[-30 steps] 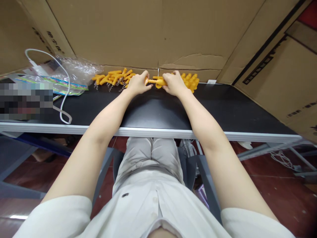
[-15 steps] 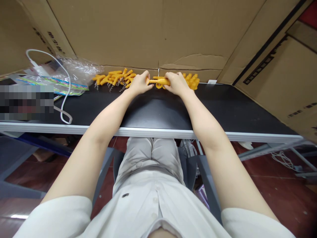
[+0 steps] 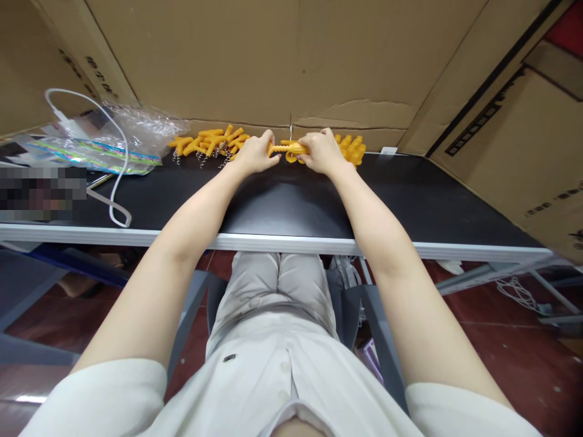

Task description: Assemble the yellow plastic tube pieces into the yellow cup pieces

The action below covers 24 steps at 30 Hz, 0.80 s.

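My left hand (image 3: pixel 255 153) is closed on the left end of a yellow plastic piece with a ridged shaft (image 3: pixel 281 148). My right hand (image 3: pixel 322 152) is wrapped round the yellow body (image 3: pixel 297 148) that this shaft meets; whether the two are joined I cannot make out. Both hands are over the back of the black table. A round yellow part (image 3: pixel 290 158) shows just below the shaft. Left of my left hand lies a pile of yellow corkscrew handles (image 3: pixel 212 143) with metal spirals. Beyond my right hand several yellow pieces (image 3: pixel 351 147) stand close together.
Cardboard walls (image 3: pixel 218 60) close off the back and right of the black tabletop (image 3: pixel 410 194). On the left are clear plastic bags (image 3: pixel 136 136), a white cable (image 3: pixel 122 158) and a blurred-out patch. The table's metal edge (image 3: pixel 291 244) runs across my lap.
Both hands keep their hold on the yellow parts in nearly the same place. The right hand has shifted very slightly left; the whole view has moved a little.
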{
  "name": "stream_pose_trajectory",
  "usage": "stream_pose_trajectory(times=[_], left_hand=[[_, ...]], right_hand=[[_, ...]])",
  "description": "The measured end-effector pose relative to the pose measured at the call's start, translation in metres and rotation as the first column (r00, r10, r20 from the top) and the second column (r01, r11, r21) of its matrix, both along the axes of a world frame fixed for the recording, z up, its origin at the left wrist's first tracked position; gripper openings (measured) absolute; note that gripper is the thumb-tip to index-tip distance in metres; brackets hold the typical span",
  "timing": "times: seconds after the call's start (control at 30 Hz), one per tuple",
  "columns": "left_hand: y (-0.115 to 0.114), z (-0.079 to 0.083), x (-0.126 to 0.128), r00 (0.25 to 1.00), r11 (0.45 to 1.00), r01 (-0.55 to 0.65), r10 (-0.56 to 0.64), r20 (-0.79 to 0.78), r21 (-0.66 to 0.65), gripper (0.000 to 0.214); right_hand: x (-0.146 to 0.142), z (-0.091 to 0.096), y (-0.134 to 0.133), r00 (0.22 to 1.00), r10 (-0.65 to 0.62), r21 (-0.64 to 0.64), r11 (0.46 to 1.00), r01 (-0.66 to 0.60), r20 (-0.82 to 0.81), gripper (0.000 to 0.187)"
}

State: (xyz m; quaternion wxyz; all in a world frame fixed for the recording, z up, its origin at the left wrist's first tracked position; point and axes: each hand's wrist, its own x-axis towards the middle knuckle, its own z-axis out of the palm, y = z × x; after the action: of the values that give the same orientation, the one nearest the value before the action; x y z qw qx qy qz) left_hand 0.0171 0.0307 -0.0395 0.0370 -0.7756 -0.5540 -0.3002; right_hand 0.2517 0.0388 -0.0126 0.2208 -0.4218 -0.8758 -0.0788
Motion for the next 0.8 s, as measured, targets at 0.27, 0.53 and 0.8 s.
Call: stream_pose_trajectory(times=[0.27, 0.53, 0.8], left_hand=[[-0.012, 0.01, 0.006, 0.993, 0.998, 0.039, -0.033, -0.11, 0.057, 0.059], [-0.012, 0.008, 0.009, 0.992, 0.996, 0.016, -0.005, -0.126, 0.086, 0.056], [-0.01, 0.007, 0.009, 0.992, 0.994, 0.027, -0.014, -0.127, 0.106, 0.06]], right_hand=[[0.005, 0.005, -0.006, 0.993, -0.039, -0.236, 0.972, 0.011, -0.113, 0.032], [0.003, 0.002, -0.006, 0.982, -0.052, -0.291, 0.957, -0.003, -0.18, 0.025], [0.004, 0.003, -0.007, 0.972, -0.054, -0.349, 0.936, -0.03, -0.23, 0.022]])
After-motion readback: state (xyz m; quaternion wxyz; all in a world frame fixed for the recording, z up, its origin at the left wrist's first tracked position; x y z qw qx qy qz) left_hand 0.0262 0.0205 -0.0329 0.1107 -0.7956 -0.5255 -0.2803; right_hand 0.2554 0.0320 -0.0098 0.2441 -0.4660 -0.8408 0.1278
